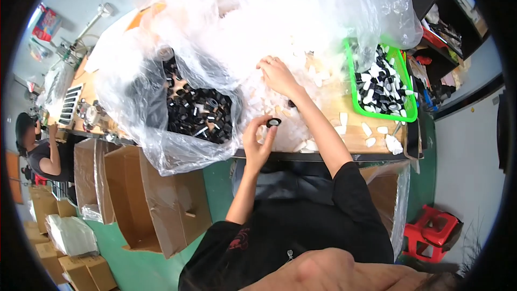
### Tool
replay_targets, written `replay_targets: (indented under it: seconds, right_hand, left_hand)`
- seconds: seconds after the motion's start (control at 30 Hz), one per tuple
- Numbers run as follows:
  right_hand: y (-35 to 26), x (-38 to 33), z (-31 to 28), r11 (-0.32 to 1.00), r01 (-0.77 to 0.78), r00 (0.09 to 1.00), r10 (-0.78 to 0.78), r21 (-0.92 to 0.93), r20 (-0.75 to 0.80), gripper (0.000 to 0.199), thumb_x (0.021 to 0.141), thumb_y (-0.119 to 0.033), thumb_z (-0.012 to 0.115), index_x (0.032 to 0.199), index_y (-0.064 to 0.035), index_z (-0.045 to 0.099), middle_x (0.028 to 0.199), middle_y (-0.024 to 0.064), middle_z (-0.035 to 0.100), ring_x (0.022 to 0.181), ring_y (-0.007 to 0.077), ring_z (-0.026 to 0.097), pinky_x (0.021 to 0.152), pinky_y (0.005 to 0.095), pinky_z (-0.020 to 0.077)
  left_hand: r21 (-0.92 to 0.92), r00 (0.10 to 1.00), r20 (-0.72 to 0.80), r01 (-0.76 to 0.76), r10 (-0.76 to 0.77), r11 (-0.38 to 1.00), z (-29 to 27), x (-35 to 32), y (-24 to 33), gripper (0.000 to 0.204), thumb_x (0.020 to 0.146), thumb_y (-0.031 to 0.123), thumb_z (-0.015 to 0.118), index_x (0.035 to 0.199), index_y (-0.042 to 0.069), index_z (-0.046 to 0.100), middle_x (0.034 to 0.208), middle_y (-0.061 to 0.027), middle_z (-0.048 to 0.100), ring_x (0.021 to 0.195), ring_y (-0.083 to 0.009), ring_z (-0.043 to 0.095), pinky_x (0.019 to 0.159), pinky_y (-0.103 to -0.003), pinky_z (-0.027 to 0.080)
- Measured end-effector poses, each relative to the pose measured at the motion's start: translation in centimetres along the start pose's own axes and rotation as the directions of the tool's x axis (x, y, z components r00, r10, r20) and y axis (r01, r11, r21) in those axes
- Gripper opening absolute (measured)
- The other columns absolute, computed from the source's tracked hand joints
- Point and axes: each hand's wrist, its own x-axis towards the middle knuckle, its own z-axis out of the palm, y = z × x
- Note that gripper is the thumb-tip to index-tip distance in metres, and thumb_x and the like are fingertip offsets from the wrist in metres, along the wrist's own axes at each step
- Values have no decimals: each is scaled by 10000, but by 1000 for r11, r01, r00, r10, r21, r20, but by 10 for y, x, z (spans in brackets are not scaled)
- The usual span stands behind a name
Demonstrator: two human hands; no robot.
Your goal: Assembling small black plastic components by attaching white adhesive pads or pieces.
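Left of the green basket [410,116], across the worktop [353,136], a clear plastic bag [140,102] full of black caps [196,112] is seen. Nearer the basket, a small black cap with a white insert [273,123] is pinched at the fingertips of the left hand [257,143], raised just over the worktop's near edge. Closer still to the basket, the right hand [277,75] is laid, fingers curled, on a heap of white inserts [301,97]; whether one is gripped cannot be told. Inside the basket, mixed black and white pieces [379,89] are piled.
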Motion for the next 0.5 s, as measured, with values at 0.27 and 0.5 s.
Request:
replay_targets:
  seconds: [0.27,0.5]
  right_hand:
    - [-3,3,-9,998,50,942,-57,31,329,190,845,-166,663,1014,-81,682,1199,106,615,1145,311,557,952,401,464]
    - [-7,-32,-70,971,-59,773,-102,230,627,124,842,-202,684,904,-104,726,1006,91,691,955,281,650,872,391,505]
  left_hand:
    - [-56,999,-3,47,-47,997,-2,-4,-7,255,871,67,702,1089,-49,637,1030,-88,659,960,-152,571,919,-288,428]
    - [-89,999,-2,39,-39,995,-2,1,-5,243,869,37,692,1085,-58,630,1026,-95,655,954,-157,593,909,-287,450]
